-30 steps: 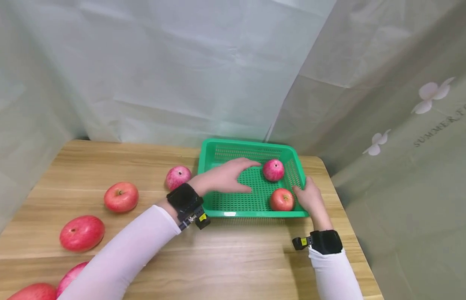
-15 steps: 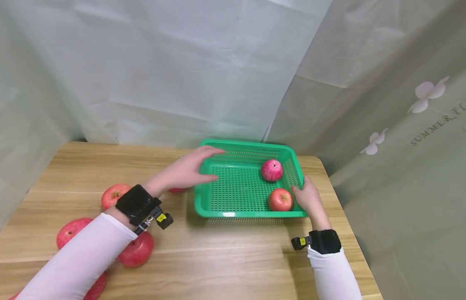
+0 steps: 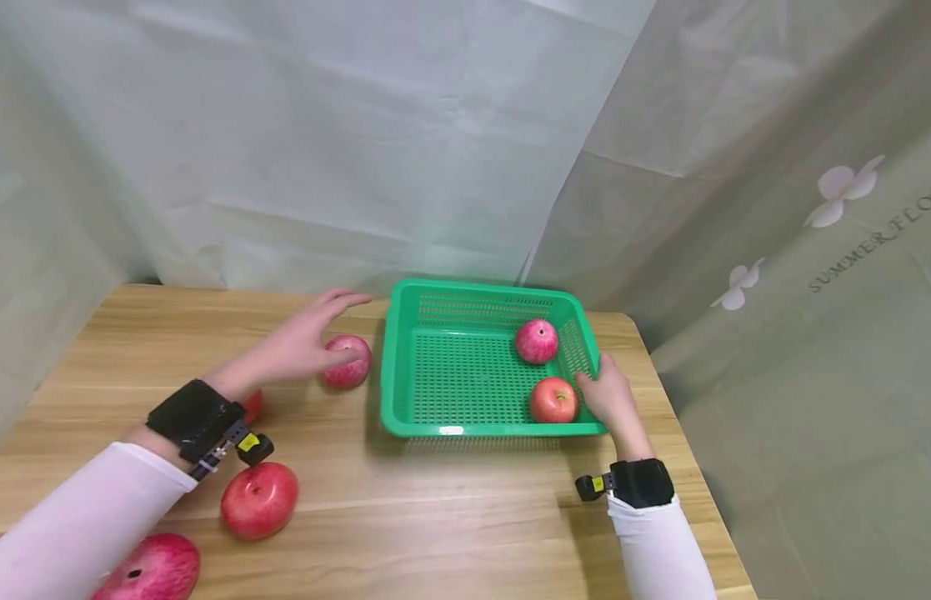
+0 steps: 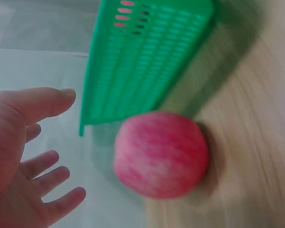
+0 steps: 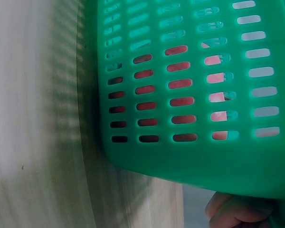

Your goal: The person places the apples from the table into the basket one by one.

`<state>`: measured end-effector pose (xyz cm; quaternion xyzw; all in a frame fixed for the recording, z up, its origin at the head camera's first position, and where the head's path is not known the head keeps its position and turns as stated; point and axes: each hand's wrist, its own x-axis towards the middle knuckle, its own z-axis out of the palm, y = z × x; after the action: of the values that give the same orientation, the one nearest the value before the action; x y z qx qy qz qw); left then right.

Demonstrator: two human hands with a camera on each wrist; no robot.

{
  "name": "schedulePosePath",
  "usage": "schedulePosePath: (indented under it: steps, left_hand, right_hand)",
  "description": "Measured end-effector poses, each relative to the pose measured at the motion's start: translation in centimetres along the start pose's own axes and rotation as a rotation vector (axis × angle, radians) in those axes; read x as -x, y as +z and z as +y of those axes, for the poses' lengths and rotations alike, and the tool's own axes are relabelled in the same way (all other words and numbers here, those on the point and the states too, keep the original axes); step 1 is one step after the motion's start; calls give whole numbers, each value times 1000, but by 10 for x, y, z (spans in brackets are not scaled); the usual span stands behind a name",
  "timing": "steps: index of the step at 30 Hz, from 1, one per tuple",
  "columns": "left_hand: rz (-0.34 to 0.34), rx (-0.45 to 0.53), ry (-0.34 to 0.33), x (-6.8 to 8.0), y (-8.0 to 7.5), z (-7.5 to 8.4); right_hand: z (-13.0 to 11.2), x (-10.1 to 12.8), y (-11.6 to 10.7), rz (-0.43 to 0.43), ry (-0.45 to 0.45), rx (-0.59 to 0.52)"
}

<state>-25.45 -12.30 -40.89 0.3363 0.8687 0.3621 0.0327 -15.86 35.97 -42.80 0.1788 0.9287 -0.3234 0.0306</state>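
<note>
Your left hand hovers with fingers spread wide over the pink apple, which sits on the worktop just beside the green basket wall at its 9 o'clock; no grip yet. A glancing touch could roll it away along the worktop. Your right hand grips the basket rim at 3 o'clock, fingers curled on it. If that hold slackens, a bump could slide the basket and shake the 2 apples inside.
</note>
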Motion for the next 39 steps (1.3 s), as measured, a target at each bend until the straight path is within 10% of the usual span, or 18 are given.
schedulePosePath:
  steps: [39]
  left_hand:
    - [-106,-7,-39,10,24,-31]
  right_hand:
    - [3,-2,2,29,-20,8]
